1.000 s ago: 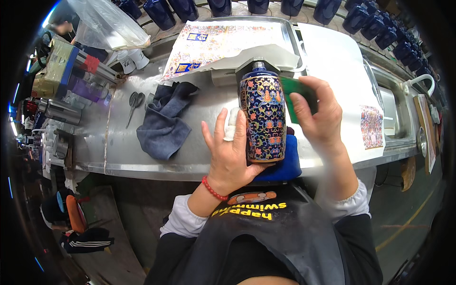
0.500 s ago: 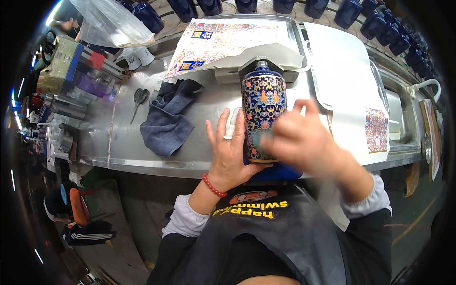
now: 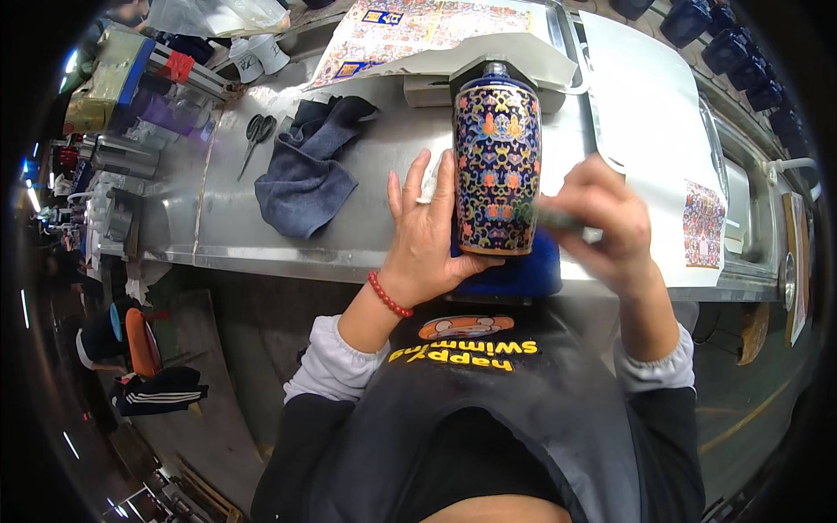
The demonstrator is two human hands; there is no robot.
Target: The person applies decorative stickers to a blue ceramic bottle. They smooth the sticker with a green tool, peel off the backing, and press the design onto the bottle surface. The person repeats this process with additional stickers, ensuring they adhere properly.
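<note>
Hands on a patterned vase — near table edge.
Left hand lies open against its left side; right hand grips a blurred tool at its right.

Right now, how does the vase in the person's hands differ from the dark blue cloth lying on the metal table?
The vase is rigid and glossy, covered in a many-coloured floral pattern; the cloth is plain dark blue, soft and crumpled. The vase is steadied by the left hand, with the right hand at its side; the cloth lies untouched beside the scissors. Both have a dark blue ground colour.
</note>
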